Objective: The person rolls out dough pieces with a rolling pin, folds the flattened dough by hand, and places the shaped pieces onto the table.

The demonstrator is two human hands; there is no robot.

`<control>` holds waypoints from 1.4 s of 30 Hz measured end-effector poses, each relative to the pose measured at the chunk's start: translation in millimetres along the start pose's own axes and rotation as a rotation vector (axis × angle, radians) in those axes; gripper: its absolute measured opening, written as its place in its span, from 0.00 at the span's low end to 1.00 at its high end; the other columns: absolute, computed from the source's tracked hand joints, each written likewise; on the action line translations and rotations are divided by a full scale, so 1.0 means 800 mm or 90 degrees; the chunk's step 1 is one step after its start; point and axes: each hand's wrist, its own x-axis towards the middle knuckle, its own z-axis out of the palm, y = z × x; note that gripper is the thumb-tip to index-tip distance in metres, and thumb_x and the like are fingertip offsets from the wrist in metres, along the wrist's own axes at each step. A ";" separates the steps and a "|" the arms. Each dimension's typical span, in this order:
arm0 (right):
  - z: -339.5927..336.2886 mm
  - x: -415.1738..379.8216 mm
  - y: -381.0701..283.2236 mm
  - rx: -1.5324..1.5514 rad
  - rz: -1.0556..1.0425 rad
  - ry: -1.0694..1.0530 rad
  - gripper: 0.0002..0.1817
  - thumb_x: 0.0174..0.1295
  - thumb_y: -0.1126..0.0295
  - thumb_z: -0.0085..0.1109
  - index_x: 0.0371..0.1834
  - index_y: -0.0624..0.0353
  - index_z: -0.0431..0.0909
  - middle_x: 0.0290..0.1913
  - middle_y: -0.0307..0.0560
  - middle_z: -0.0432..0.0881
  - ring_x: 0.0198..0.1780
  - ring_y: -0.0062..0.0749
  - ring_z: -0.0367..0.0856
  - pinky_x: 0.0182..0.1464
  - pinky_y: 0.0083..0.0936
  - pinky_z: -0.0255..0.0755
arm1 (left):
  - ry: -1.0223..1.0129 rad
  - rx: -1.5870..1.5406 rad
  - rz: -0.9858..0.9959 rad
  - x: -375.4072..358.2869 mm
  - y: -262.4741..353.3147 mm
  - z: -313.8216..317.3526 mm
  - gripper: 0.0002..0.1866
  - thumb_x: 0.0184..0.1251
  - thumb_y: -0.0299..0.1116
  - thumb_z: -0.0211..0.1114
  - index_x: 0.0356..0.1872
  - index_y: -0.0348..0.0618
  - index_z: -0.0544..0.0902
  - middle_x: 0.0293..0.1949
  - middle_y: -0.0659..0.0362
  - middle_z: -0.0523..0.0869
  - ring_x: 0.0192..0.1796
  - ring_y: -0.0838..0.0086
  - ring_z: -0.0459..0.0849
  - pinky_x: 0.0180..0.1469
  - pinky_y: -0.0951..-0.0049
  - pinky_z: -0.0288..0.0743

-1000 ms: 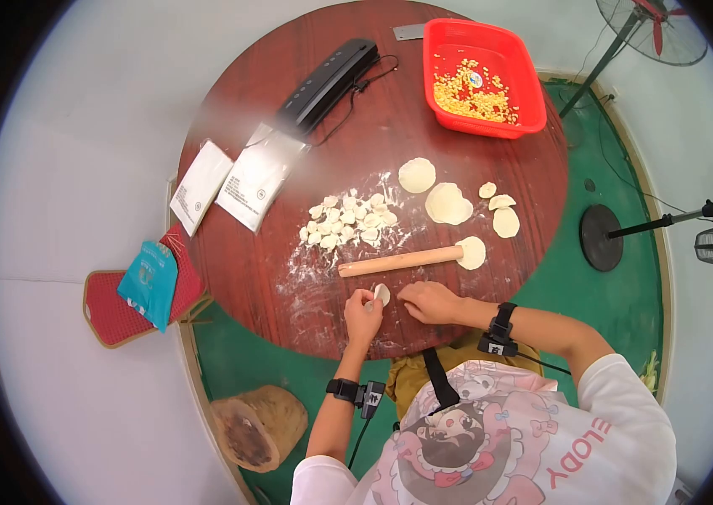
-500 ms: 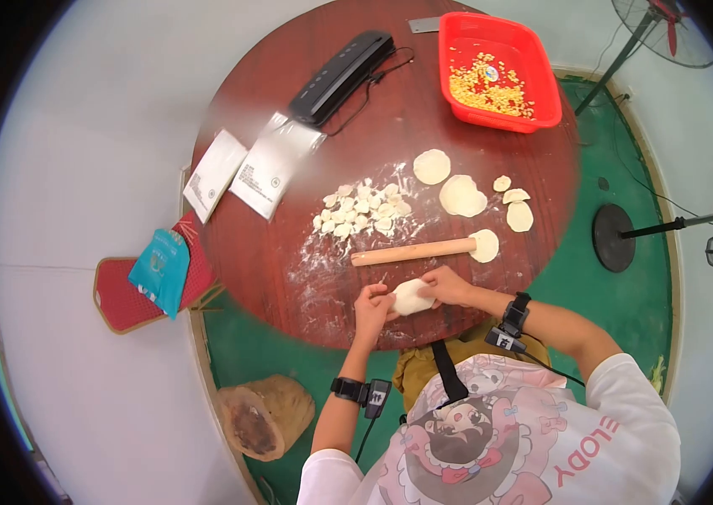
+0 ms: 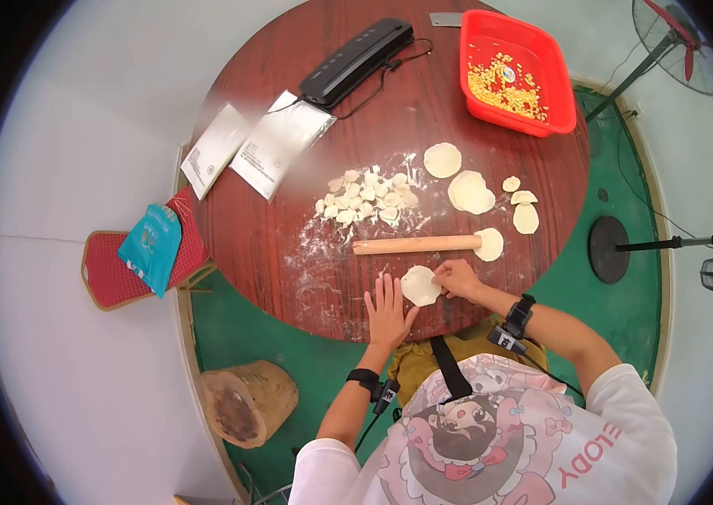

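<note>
A round, flat dough wrapper [image 3: 420,286] lies on the table near its front edge. My left hand [image 3: 386,315] rests flat with fingers spread on the tabletop, just left of the wrapper. At the wrapper's right edge, the fingers of my right hand [image 3: 457,279] are pinched together on the dough. Beyond both hands lies a wooden rolling pin [image 3: 415,245], its right end against another dough round [image 3: 491,245]. Several small floured dough pieces [image 3: 365,199] are heaped behind the pin. Farther right sit a larger dough sheet [image 3: 470,193] and a dough disc [image 3: 442,160].
A red basin [image 3: 562,105] holding yellow bits stands at the back right of the round table [image 3: 272,252]. A black appliance [image 3: 356,63] with a cord and a plastic-wrapped packet [image 3: 276,151] lie at the back left. A pedestal fan [image 3: 609,250] stands right of the table.
The dough wrapper, held up between both hands before, now lies flat on the table. My left hand has let go and flattened on the tabletop; my right hand stays at the wrapper's edge.
</note>
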 end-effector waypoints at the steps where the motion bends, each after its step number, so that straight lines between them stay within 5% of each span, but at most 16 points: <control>1: 0.000 0.000 -0.001 -0.024 -0.008 -0.010 0.09 0.53 0.73 0.59 0.36 0.66 0.77 0.27 0.43 0.81 0.25 0.22 0.79 0.24 0.21 0.76 | 0.000 0.000 -0.001 0.000 -0.002 0.000 0.38 0.64 0.52 0.51 0.68 0.38 0.55 0.70 0.44 0.52 0.72 0.50 0.49 0.67 0.43 0.40; 4: 0.005 0.006 0.002 -0.077 -0.036 -0.024 0.08 0.53 0.72 0.61 0.32 0.65 0.76 0.25 0.43 0.80 0.25 0.22 0.78 0.24 0.20 0.73 | -0.006 -0.092 0.009 0.003 -0.021 -0.003 0.38 0.64 0.53 0.52 0.68 0.37 0.55 0.70 0.44 0.52 0.72 0.52 0.49 0.67 0.43 0.40; 6: 0.004 0.009 0.005 -0.107 -0.060 -0.030 0.08 0.52 0.71 0.61 0.30 0.64 0.76 0.24 0.42 0.79 0.25 0.21 0.77 0.24 0.20 0.72 | 0.061 -0.045 -0.096 0.008 -0.037 -0.008 0.39 0.63 0.52 0.53 0.68 0.36 0.56 0.70 0.44 0.52 0.72 0.50 0.48 0.67 0.43 0.41; 8: -0.002 0.005 0.006 -0.125 -0.366 0.074 0.08 0.50 0.69 0.60 0.24 0.63 0.74 0.21 0.40 0.77 0.23 0.19 0.72 0.26 0.20 0.67 | 0.079 -0.006 -0.160 0.018 -0.034 -0.007 0.38 0.62 0.52 0.54 0.67 0.37 0.57 0.70 0.44 0.53 0.71 0.48 0.48 0.66 0.41 0.42; 9: -0.007 -0.006 -0.005 -0.105 -0.363 0.055 0.07 0.50 0.71 0.58 0.24 0.62 0.74 0.21 0.38 0.75 0.24 0.18 0.71 0.27 0.20 0.66 | 0.099 0.041 -0.230 0.024 -0.038 -0.013 0.38 0.61 0.51 0.55 0.67 0.37 0.58 0.70 0.45 0.53 0.71 0.46 0.48 0.66 0.40 0.43; 13: -0.021 -0.001 0.008 0.034 -0.368 0.039 0.04 0.51 0.77 0.54 0.31 0.64 0.75 0.27 0.36 0.75 0.31 0.17 0.73 0.34 0.18 0.68 | 0.072 -0.057 -0.038 0.045 0.004 -0.020 0.37 0.52 0.48 0.63 0.62 0.39 0.64 0.64 0.44 0.62 0.68 0.47 0.54 0.63 0.38 0.46; 16: -0.039 -0.010 -0.006 0.068 -0.358 0.024 0.04 0.52 0.80 0.53 0.31 0.64 0.72 0.29 0.36 0.75 0.33 0.18 0.75 0.34 0.16 0.69 | 0.076 -0.102 0.061 0.053 0.025 0.006 0.34 0.62 0.48 0.55 0.64 0.36 0.62 0.68 0.46 0.57 0.70 0.52 0.53 0.67 0.46 0.41; 19: -0.053 -0.034 -0.038 0.038 -0.364 -0.022 0.03 0.54 0.80 0.53 0.32 0.63 0.73 0.30 0.34 0.74 0.28 0.12 0.72 0.28 0.11 0.64 | 0.120 -0.482 -0.105 0.078 0.032 -0.003 0.25 0.70 0.46 0.49 0.58 0.37 0.70 0.57 0.49 0.75 0.60 0.58 0.73 0.60 0.58 0.64; 20: -0.055 -0.039 -0.047 0.036 -0.370 -0.024 0.03 0.54 0.80 0.53 0.32 0.63 0.73 0.30 0.34 0.74 0.28 0.12 0.72 0.28 0.11 0.64 | 0.127 -0.479 -0.104 0.087 0.034 -0.010 0.25 0.70 0.46 0.49 0.58 0.37 0.70 0.57 0.49 0.75 0.60 0.58 0.73 0.60 0.58 0.64; 22: -0.054 -0.048 -0.061 -0.027 -0.333 -0.123 0.05 0.54 0.80 0.53 0.34 0.61 0.72 0.28 0.32 0.75 0.27 0.11 0.72 0.28 0.11 0.64 | -0.014 -1.018 -0.273 0.107 0.036 -0.034 0.23 0.70 0.49 0.49 0.54 0.39 0.74 0.45 0.57 0.82 0.46 0.69 0.81 0.48 0.67 0.73; 23: -0.051 -0.049 -0.065 -0.027 -0.336 -0.123 0.05 0.54 0.80 0.53 0.34 0.61 0.72 0.28 0.32 0.75 0.27 0.11 0.72 0.28 0.11 0.64 | -0.012 -1.017 -0.271 0.111 0.036 -0.046 0.23 0.70 0.49 0.49 0.54 0.39 0.74 0.45 0.57 0.82 0.46 0.69 0.81 0.48 0.67 0.73; 25: -0.046 -0.050 -0.073 0.003 -0.300 -0.161 0.05 0.56 0.78 0.54 0.35 0.61 0.72 0.28 0.33 0.76 0.27 0.11 0.72 0.27 0.11 0.63 | -0.282 -1.135 -0.303 0.113 0.033 -0.071 0.23 0.70 0.51 0.49 0.50 0.40 0.75 0.41 0.62 0.81 0.42 0.78 0.80 0.42 0.74 0.74; 33: -0.045 -0.054 -0.076 0.059 -0.250 -0.124 0.08 0.59 0.73 0.56 0.40 0.61 0.72 0.29 0.38 0.80 0.27 0.16 0.76 0.25 0.15 0.69 | -0.279 -1.160 -0.391 0.098 0.042 -0.092 0.14 0.66 0.41 0.60 0.44 0.42 0.77 0.35 0.62 0.81 0.36 0.79 0.81 0.34 0.77 0.75; 35: -0.041 -0.060 -0.078 0.094 -0.151 -0.159 0.09 0.59 0.69 0.57 0.39 0.61 0.74 0.30 0.40 0.80 0.29 0.20 0.78 0.25 0.19 0.73 | -0.104 -0.945 -0.346 0.099 0.036 -0.078 0.11 0.65 0.38 0.61 0.39 0.40 0.79 0.31 0.64 0.81 0.31 0.80 0.80 0.31 0.79 0.75; 38: -0.045 -0.061 -0.069 0.108 -0.075 -0.197 0.13 0.59 0.63 0.59 0.38 0.62 0.77 0.29 0.39 0.79 0.28 0.21 0.78 0.27 0.21 0.75 | -0.041 -0.798 -0.232 0.096 0.037 -0.100 0.10 0.63 0.33 0.62 0.39 0.36 0.79 0.31 0.61 0.83 0.31 0.82 0.80 0.31 0.80 0.75; 42: -0.045 -0.051 -0.051 0.036 -0.344 -0.045 0.11 0.57 0.69 0.59 0.31 0.69 0.77 0.20 0.37 0.75 0.23 0.14 0.69 0.24 0.19 0.65 | -0.139 -0.886 -0.279 0.101 0.040 -0.106 0.12 0.64 0.33 0.62 0.44 0.35 0.78 0.35 0.57 0.84 0.34 0.78 0.83 0.33 0.79 0.77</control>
